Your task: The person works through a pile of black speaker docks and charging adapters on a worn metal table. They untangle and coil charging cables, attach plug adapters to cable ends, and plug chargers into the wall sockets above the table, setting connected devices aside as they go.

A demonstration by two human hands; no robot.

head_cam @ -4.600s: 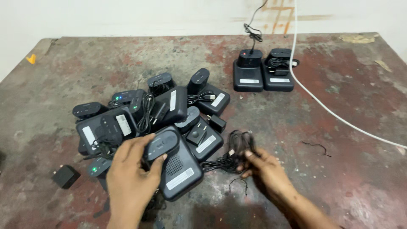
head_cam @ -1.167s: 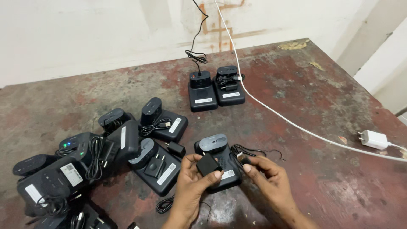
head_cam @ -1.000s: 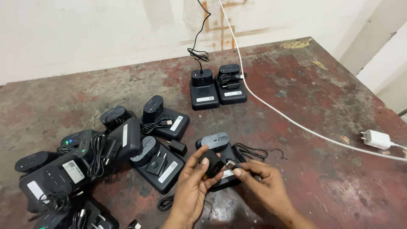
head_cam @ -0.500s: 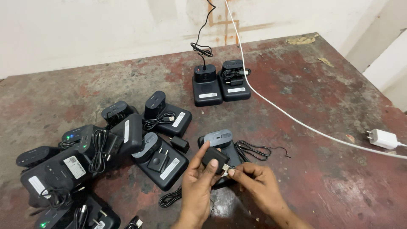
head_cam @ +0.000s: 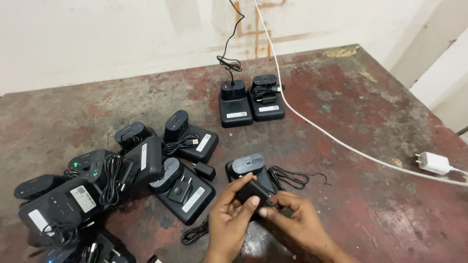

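A: Item one: small black plastic plug-in adapter block (head_cam: pixel 252 191), pinched between both hands just in front of the black charging cradle with a grey oval-topped unit (head_cam: pixel 249 171) seated in it.

B: Grip?

A: Left hand (head_cam: pixel 230 221) curls thumb and fingers round the block's near edge; right hand (head_cam: pixel 298 225) closes fingertips on its right end, possibly on a plug or cable tip, though the view is too tight to be sure.

B: Item two?

A: Thin black coiled cable (head_cam: pixel 291 177), lying just right of that cradle on the worn red-brown metal tabletop (head_cam: pixel 370 185).

B: Hazards?

A: The cable may snag and tug the cradle sideways. The block, held only by fingertips, could slip onto the cradle. Left of the cradle, the heap of black chargers with loose cords (head_cam: pixel 112 180) could tangle with anything dragged that way.
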